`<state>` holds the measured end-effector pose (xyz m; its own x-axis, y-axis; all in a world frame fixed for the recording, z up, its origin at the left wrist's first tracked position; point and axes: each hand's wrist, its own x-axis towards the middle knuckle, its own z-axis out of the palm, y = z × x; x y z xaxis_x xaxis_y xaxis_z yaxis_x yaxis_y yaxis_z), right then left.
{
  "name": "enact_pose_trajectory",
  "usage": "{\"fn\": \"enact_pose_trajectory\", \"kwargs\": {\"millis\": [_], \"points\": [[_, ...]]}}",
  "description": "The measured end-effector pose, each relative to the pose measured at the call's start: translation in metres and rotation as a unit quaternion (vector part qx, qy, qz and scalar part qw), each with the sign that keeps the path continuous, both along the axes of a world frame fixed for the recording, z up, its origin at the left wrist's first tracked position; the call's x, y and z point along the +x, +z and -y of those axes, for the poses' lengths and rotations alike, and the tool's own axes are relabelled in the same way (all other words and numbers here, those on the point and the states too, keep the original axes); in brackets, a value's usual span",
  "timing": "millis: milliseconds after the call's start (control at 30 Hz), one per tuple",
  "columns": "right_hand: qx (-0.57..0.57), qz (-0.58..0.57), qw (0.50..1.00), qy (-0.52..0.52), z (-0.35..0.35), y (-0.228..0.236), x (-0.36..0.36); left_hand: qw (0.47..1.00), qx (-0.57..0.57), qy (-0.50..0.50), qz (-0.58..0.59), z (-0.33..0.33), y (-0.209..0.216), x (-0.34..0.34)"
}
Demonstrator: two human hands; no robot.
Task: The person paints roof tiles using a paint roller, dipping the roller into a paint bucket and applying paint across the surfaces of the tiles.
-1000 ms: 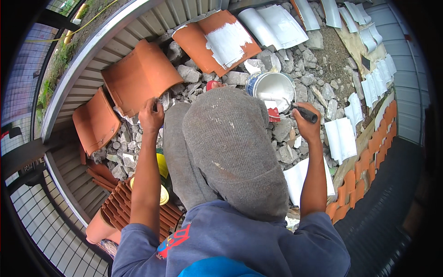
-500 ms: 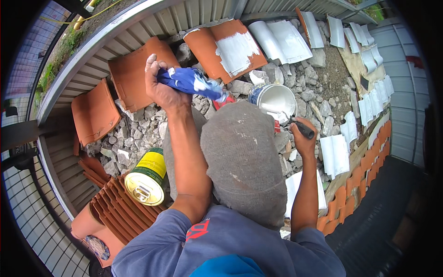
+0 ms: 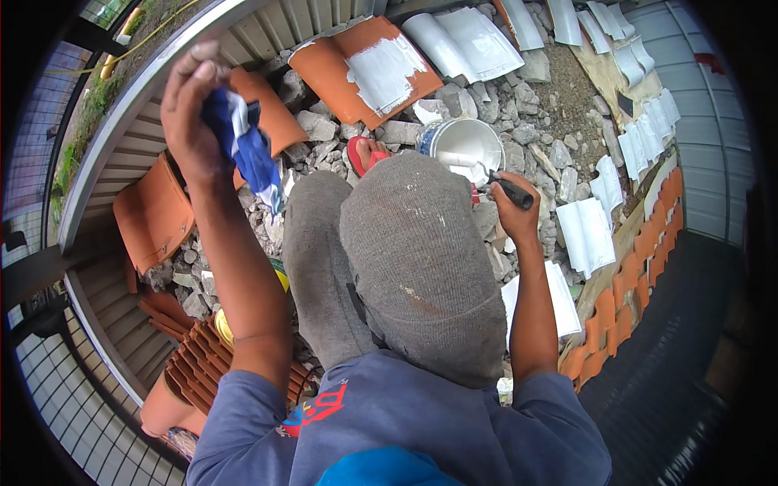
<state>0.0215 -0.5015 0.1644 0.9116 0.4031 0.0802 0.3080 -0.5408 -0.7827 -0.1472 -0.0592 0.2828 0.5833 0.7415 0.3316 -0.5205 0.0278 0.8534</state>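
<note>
My left hand (image 3: 193, 121) is raised at the upper left, closed on a blue-and-white cloth (image 3: 253, 162) that hangs down from it. My right hand (image 3: 515, 217) grips the black handle of a paint roller (image 3: 516, 193). The roller's pale sleeve rests inside a bucket (image 3: 431, 141) whose inner wall is coated white. Beyond the bucket lies an orange roof tile (image 3: 322, 79), partly covered with white paint. An orange tile (image 3: 279, 117) is partly hidden behind the cloth and my left hand.
Broken stones (image 3: 527, 97) cover the ground. White-painted tiles (image 3: 585, 236) lie to the right and at the back. Stacked orange tiles (image 3: 203, 360) stand at lower left, beside a mostly hidden yellow-green can (image 3: 280, 277). A corrugated metal wall (image 3: 279, 36) runs along the far left.
My left hand has swung up and left with the cloth, which now hangs down. My right hand still holds the roller at the bucket. The left arm now hides most of the can.
</note>
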Motion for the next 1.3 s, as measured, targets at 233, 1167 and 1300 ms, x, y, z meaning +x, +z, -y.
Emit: {"fn": "enact_pose_trajectory", "kwargs": {"millis": [233, 1167, 1300], "points": [[0.067, -0.020, 0.996, -0.054, -0.012, -0.003, -0.005, 0.939, -0.065, 0.207, -0.268, 0.035, -0.162, -0.066], [0.090, -0.069, 0.991, -0.077, -0.011, 0.003, 0.004, 0.603, 0.079, 0.172, -0.775, 0.043, -0.302, -0.157], [0.067, -0.037, 0.996, -0.052, -0.010, 0.019, -0.018, 0.567, 0.008, 0.365, -0.738, 0.041, -0.316, -0.166]]}}
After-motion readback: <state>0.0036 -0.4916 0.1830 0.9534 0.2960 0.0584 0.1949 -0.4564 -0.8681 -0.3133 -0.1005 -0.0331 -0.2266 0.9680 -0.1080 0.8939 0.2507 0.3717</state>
